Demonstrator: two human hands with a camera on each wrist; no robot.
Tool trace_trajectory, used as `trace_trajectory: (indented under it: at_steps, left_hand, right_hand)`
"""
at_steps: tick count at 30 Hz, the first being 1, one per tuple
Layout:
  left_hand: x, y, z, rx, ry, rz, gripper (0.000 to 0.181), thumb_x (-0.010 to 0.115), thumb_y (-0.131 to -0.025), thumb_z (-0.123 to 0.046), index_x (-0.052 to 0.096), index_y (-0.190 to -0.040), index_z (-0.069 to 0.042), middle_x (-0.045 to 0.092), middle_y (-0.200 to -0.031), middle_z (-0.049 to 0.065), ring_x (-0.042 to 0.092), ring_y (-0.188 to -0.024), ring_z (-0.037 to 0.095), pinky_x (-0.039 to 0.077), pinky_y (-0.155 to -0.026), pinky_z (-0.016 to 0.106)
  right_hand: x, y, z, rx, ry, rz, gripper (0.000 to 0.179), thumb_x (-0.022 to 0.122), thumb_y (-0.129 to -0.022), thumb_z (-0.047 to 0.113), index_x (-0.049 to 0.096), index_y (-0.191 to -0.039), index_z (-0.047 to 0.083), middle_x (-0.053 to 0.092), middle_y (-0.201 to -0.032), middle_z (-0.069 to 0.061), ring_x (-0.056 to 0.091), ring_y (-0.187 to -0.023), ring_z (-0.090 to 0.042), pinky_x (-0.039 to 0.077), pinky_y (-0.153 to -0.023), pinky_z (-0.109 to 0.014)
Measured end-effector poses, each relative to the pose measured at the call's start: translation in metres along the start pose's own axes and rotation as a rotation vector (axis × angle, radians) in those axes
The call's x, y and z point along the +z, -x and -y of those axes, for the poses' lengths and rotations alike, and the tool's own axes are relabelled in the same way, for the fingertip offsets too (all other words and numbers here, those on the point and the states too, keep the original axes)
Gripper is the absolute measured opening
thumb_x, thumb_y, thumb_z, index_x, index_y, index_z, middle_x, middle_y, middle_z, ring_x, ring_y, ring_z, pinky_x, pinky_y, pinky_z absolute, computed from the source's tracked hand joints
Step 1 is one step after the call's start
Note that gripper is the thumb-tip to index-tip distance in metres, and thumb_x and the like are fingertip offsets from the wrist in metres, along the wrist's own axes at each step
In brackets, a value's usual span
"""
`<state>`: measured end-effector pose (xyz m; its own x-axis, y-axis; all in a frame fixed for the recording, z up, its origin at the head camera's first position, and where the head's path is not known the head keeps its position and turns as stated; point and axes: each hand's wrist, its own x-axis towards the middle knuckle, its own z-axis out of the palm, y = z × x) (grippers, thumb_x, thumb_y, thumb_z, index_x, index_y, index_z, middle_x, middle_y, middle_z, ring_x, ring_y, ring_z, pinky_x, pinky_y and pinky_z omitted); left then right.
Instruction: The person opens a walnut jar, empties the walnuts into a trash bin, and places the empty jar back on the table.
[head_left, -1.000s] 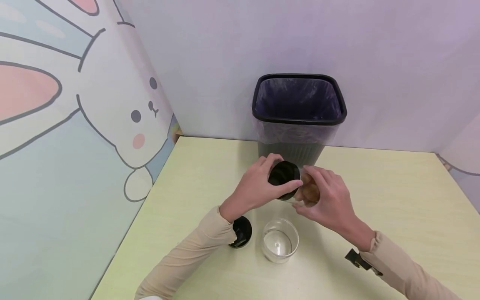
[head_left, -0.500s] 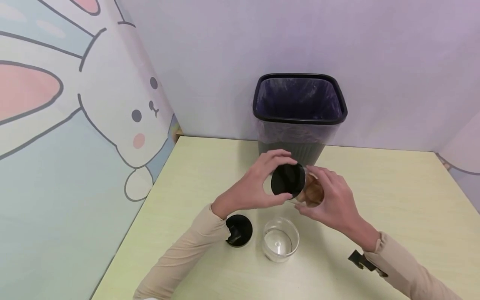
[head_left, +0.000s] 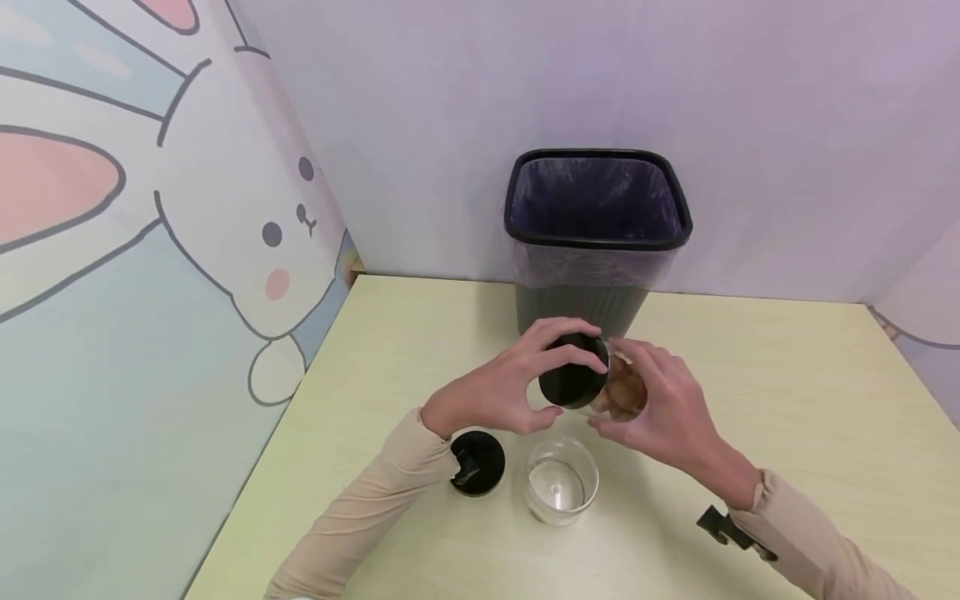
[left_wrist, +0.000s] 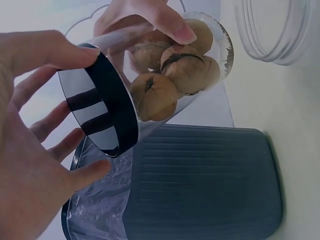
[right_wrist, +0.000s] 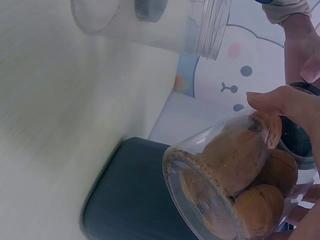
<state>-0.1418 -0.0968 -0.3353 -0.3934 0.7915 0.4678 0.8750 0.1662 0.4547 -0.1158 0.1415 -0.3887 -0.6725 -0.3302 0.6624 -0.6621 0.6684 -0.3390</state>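
Observation:
A clear jar (right_wrist: 200,210) of walnuts (left_wrist: 152,97) is held tilted above the table, with a glossy black lid (left_wrist: 117,100) at its left end. My right hand (head_left: 667,408) grips the jar's body from the right, thumb below and fingers on top in the head view. My left hand (head_left: 517,383) curls round the black lid from the left, with two fingers over its top and the thumb at its lower edge. In the left wrist view, one fingertip presses the lid's rim and the other fingers spread round it.
An open clear jar (head_left: 558,508) stands on the table (head_left: 787,400) below the hands. Left of it lies another black lid (head_left: 486,462), partly behind the left sleeve. A grey bin (head_left: 592,304) with a bag liner stands behind, against the wall.
The left fingers have loosened and shifted round the lid, one finger now lying across its face. The lid has turned and tilted slightly. My right hand keeps its hold on the jar.

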Motion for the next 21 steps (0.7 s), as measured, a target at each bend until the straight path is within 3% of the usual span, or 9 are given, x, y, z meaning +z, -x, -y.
trace_trajectory:
  at_steps: [9,16,21]
  left_hand:
    - [0.0005,0.0021,0.0038,0.017,0.007,-0.021,0.056,0.069,-0.071,-0.007,0.055,-0.124,-0.018,0.034,-0.143,0.003,0.024,-0.134,0.012,0.031,-0.104,0.029]
    - [0.0002,0.0028,0.0053,-0.037,-0.007,-0.037,0.058,0.073,-0.076,-0.022,0.051,-0.130,-0.020,0.034,-0.142,0.001,0.028,-0.130,0.015,0.033,-0.101,0.027]
    - [0.0034,0.0032,0.0056,-0.083,-0.033,-0.084,0.061,0.073,-0.078,-0.031,0.050,-0.133,-0.021,0.038,-0.137,0.003,0.031,-0.126,0.014,0.034,-0.099,0.028]
  right_hand:
    - [0.0006,0.0004,0.0025,-0.009,-0.001,0.007,0.088,0.086,-0.046,0.033,0.056,-0.124,0.006,0.061,-0.106,-0.007,0.057,-0.093,-0.026,0.042,-0.077,-0.047]
    - [0.0009,0.0006,0.0022,-0.023,-0.005,0.006,0.085,0.083,-0.051,0.038,0.056,-0.125,0.005,0.061,-0.109,-0.009,0.058,-0.094,-0.027,0.042,-0.078,-0.049]
    - [0.0006,0.0008,0.0027,-0.022,0.003,0.001,0.085,0.081,-0.052,0.041,0.055,-0.125,0.006,0.061,-0.108,-0.009,0.058,-0.094,-0.027,0.043,-0.076,-0.049]
